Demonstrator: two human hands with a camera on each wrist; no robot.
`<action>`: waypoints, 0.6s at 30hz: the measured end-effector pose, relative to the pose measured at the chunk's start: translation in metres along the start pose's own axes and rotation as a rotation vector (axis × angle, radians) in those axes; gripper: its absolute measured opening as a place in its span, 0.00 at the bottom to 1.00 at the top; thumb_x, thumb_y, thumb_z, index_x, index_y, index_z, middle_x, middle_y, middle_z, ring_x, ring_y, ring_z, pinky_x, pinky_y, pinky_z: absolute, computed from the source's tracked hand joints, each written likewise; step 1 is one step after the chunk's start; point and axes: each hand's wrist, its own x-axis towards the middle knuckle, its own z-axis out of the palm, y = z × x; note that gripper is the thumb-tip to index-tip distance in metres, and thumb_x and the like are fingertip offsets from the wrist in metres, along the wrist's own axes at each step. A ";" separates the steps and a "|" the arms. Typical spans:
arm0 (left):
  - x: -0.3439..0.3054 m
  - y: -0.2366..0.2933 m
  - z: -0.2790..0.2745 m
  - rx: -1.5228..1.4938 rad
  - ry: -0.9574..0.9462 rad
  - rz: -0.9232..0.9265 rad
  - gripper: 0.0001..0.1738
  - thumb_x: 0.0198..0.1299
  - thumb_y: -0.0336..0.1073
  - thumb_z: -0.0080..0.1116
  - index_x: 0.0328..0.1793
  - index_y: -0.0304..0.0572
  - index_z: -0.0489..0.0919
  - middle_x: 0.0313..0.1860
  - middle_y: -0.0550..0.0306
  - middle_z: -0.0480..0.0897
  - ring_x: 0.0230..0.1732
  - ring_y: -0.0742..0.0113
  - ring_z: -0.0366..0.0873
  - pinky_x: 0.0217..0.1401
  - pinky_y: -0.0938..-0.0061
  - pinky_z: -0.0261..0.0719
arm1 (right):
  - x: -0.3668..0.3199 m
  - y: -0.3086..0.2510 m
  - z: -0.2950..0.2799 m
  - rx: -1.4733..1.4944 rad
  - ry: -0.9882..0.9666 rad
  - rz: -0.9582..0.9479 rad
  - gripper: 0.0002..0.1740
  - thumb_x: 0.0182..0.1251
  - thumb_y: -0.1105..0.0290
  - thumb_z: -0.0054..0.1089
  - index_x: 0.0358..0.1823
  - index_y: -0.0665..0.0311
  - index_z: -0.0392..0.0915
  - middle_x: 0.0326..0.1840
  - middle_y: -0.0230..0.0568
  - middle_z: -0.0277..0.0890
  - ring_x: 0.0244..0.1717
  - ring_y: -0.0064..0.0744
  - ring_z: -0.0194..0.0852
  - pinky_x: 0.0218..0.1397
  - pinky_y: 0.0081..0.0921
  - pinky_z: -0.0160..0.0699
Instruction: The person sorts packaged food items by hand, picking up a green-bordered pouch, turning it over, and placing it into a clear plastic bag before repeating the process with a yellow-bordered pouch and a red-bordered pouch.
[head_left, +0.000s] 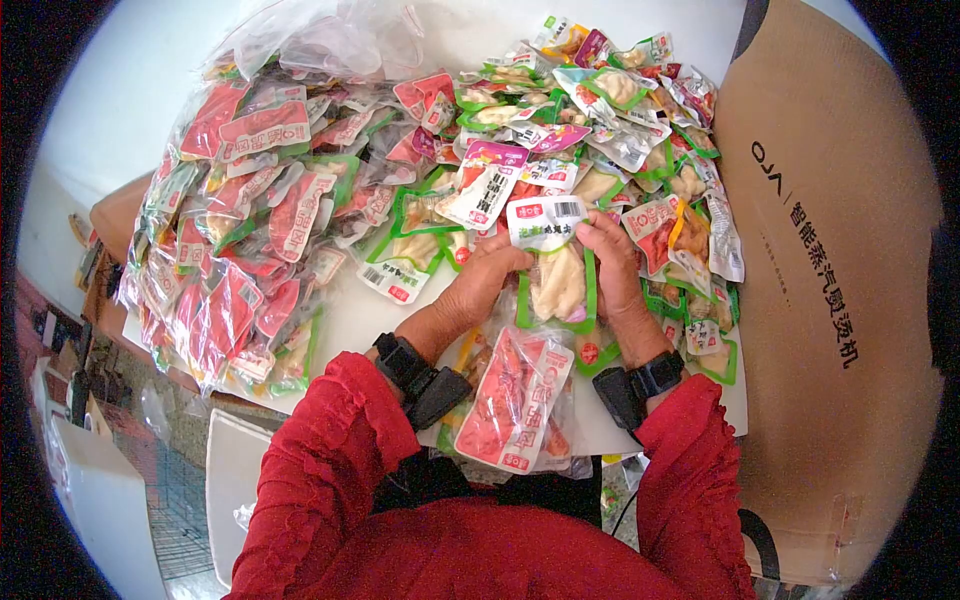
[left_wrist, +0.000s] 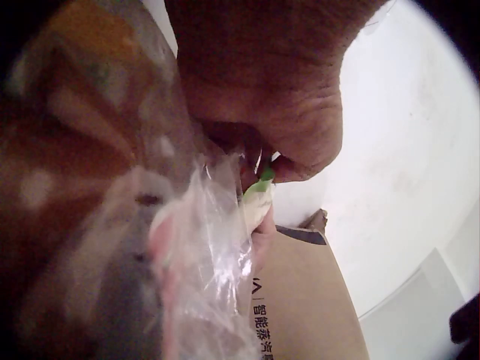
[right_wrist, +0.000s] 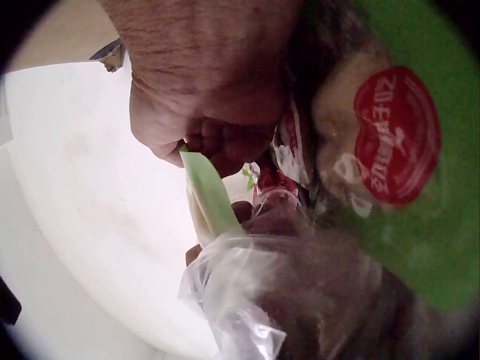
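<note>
A green-edged food packet (head_left: 560,285) with pale pieces in its window and a white barcoded top is held upright between both hands. My left hand (head_left: 478,290) pinches its left edge; my right hand (head_left: 612,262) grips the right edge near the top, thumb over the front. Seen edge-on, the same packet (left_wrist: 259,196) shows between the fingers in the left wrist view. In the right wrist view its pale green back (right_wrist: 211,196) hangs below the hand. Close in front of my body lies a clear bag with a red-and-white packet (head_left: 512,398).
Bagged red packets (head_left: 225,325) are heaped on the left of the white table. Loose green, purple and white packets (head_left: 620,90) pile up at the back and right. A large cardboard box (head_left: 830,250) stands along the right edge. Crumpled clear plastic (head_left: 330,40) lies at the back.
</note>
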 end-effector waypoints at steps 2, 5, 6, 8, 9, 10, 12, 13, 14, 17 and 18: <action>-0.002 0.001 0.006 -0.076 0.011 0.012 0.22 0.48 0.29 0.43 0.53 0.36 0.70 0.46 0.57 0.75 0.47 0.68 0.71 0.53 0.75 0.66 | 0.001 0.002 -0.003 -0.017 -0.001 -0.006 0.06 0.56 0.69 0.50 0.32 0.64 0.72 0.29 0.28 0.71 0.30 0.16 0.66 0.36 0.14 0.67; -0.006 0.008 0.012 -0.162 0.009 0.010 0.20 0.47 0.27 0.45 0.51 0.36 0.72 0.42 0.59 0.77 0.43 0.72 0.73 0.48 0.78 0.69 | 0.002 0.002 -0.005 -0.053 0.018 -0.020 0.07 0.56 0.69 0.50 0.32 0.63 0.72 0.28 0.27 0.71 0.31 0.16 0.66 0.37 0.14 0.66; -0.006 0.009 0.012 -0.171 -0.004 -0.005 0.22 0.46 0.25 0.45 0.52 0.36 0.71 0.44 0.59 0.77 0.44 0.71 0.74 0.50 0.77 0.69 | 0.001 0.001 -0.005 -0.048 0.006 -0.017 0.06 0.56 0.69 0.50 0.32 0.63 0.72 0.28 0.27 0.71 0.30 0.16 0.66 0.36 0.14 0.66; -0.006 0.009 0.012 -0.175 -0.011 -0.002 0.22 0.46 0.25 0.45 0.52 0.36 0.71 0.44 0.58 0.77 0.45 0.71 0.73 0.50 0.77 0.69 | 0.002 0.001 -0.005 -0.042 -0.005 -0.014 0.06 0.56 0.69 0.50 0.32 0.63 0.72 0.28 0.27 0.71 0.30 0.15 0.65 0.36 0.14 0.66; -0.007 0.010 0.012 -0.178 -0.017 0.002 0.22 0.46 0.25 0.45 0.52 0.36 0.71 0.45 0.58 0.76 0.45 0.71 0.73 0.50 0.77 0.69 | 0.003 0.003 -0.007 -0.064 0.005 -0.023 0.06 0.56 0.69 0.50 0.31 0.63 0.72 0.29 0.27 0.70 0.30 0.15 0.65 0.36 0.14 0.66; -0.007 0.011 0.012 -0.178 -0.017 0.001 0.22 0.46 0.25 0.45 0.52 0.36 0.71 0.45 0.58 0.76 0.45 0.71 0.73 0.50 0.77 0.69 | 0.003 0.004 -0.008 -0.087 0.015 -0.033 0.06 0.56 0.68 0.49 0.31 0.63 0.72 0.29 0.27 0.70 0.30 0.15 0.65 0.36 0.14 0.66; -0.009 0.013 0.013 -0.152 -0.020 0.024 0.22 0.47 0.25 0.45 0.53 0.37 0.71 0.45 0.59 0.76 0.46 0.71 0.73 0.51 0.77 0.68 | 0.003 0.004 -0.008 -0.091 0.009 -0.036 0.06 0.56 0.68 0.49 0.31 0.62 0.72 0.28 0.27 0.70 0.30 0.15 0.65 0.36 0.14 0.66; -0.008 0.012 0.013 -0.153 -0.020 0.024 0.22 0.47 0.25 0.45 0.53 0.37 0.71 0.45 0.59 0.76 0.46 0.71 0.73 0.51 0.77 0.68 | 0.003 0.004 -0.007 -0.096 0.003 -0.041 0.06 0.56 0.68 0.49 0.31 0.62 0.72 0.28 0.27 0.70 0.31 0.15 0.65 0.36 0.14 0.66; -0.008 0.011 0.012 -0.118 -0.025 0.036 0.22 0.47 0.25 0.45 0.53 0.37 0.71 0.46 0.59 0.76 0.47 0.72 0.73 0.52 0.77 0.68 | 0.002 0.003 -0.006 -0.096 0.003 -0.040 0.06 0.56 0.68 0.49 0.31 0.62 0.72 0.28 0.27 0.70 0.31 0.15 0.65 0.36 0.14 0.66; -0.007 0.008 0.011 -0.083 -0.033 0.049 0.22 0.48 0.25 0.46 0.54 0.38 0.70 0.47 0.60 0.76 0.48 0.72 0.72 0.52 0.77 0.67 | 0.000 -0.001 -0.002 -0.042 0.001 -0.012 0.06 0.57 0.68 0.49 0.31 0.62 0.71 0.28 0.27 0.70 0.31 0.15 0.66 0.36 0.14 0.66; -0.007 0.007 0.011 -0.081 -0.036 0.052 0.22 0.49 0.25 0.47 0.54 0.38 0.70 0.48 0.61 0.75 0.48 0.73 0.71 0.53 0.77 0.67 | -0.001 -0.002 -0.001 -0.037 0.004 -0.012 0.06 0.57 0.68 0.49 0.31 0.62 0.71 0.28 0.27 0.70 0.31 0.15 0.66 0.36 0.14 0.66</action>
